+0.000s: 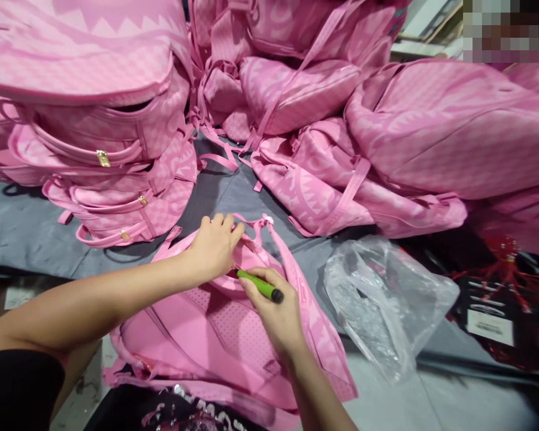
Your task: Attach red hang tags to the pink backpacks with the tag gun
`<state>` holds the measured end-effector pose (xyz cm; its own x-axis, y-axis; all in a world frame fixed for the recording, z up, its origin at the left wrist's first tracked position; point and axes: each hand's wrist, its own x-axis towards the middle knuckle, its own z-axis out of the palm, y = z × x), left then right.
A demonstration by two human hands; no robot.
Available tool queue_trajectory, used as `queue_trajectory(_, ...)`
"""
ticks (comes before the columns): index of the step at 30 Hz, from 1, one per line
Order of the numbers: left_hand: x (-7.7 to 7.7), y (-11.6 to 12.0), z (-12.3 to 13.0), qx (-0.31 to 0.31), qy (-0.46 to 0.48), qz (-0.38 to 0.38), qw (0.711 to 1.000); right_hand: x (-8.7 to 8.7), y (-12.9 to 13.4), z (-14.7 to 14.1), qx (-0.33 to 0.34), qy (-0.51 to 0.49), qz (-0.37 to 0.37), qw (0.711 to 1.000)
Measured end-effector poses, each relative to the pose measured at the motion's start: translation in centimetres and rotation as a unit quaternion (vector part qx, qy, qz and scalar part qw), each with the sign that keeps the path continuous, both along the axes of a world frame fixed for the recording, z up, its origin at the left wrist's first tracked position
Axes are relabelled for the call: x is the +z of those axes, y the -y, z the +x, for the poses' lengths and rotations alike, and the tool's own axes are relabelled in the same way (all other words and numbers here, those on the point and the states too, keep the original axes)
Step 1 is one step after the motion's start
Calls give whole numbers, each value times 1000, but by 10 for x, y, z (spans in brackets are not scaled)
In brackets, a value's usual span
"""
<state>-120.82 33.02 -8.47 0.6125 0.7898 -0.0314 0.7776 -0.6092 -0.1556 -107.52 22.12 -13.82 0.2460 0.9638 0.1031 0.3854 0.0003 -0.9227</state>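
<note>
A pink backpack with a dotted mesh back panel lies in front of me, its lower end toward my body. My left hand is at its top edge, fingers curled over the fabric and closed on it. In my right hand is a slim green pen-like tool with a black end. Its thin dark tip points left into the fabric just below my left hand; what it touches there is hidden.
Pink backpacks are stacked at the left, with more piled at the back right. A clear plastic bag lies right of my backpack. Beyond it are black tags with red strings. A grey cloth covers the table.
</note>
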Motion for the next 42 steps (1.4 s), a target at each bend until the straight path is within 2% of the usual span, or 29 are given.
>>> queue_trajectory(3, -1, -1, -1, -7, 10, 4, 1000, 0, -1, 2, 1, 57, -13, 998)
queue_trajectory(8, -4, -3, 0, -19, 6, -1, 1000, -5, 7, 3, -18, 141, 33, 989)
queue_trajectory(13, -4, -7, 0, -16, 12, -10, 1000, -8, 2, -8, -36, 113, 53, 992)
queue_trajectory(18, -2, -7, 0, -18, 8, -27, 999, -7, 1, -18, -59, 149, 94, 983)
queue_trajectory(25, -7, -7, 1, -15, 28, -21, 999, -9, 2, -20, -56, 197, 126, 971)
queue_trajectory(28, -8, -7, 2, -8, 36, -20, 999, -9, 4, -17, -33, 164, 110, 980)
queue_trajectory(33, -7, -6, 5, 2, 26, -35, 999, -10, 8, -10, -60, 211, 131, 967)
queue_trajectory(38, -7, -8, 4, 5, 35, -40, 999, -12, 4, -12, -35, 126, 69, 989)
queue_trajectory(42, -4, -8, 4, 4, 30, -51, 998, -12, 3, -18, -76, 185, 96, 975)
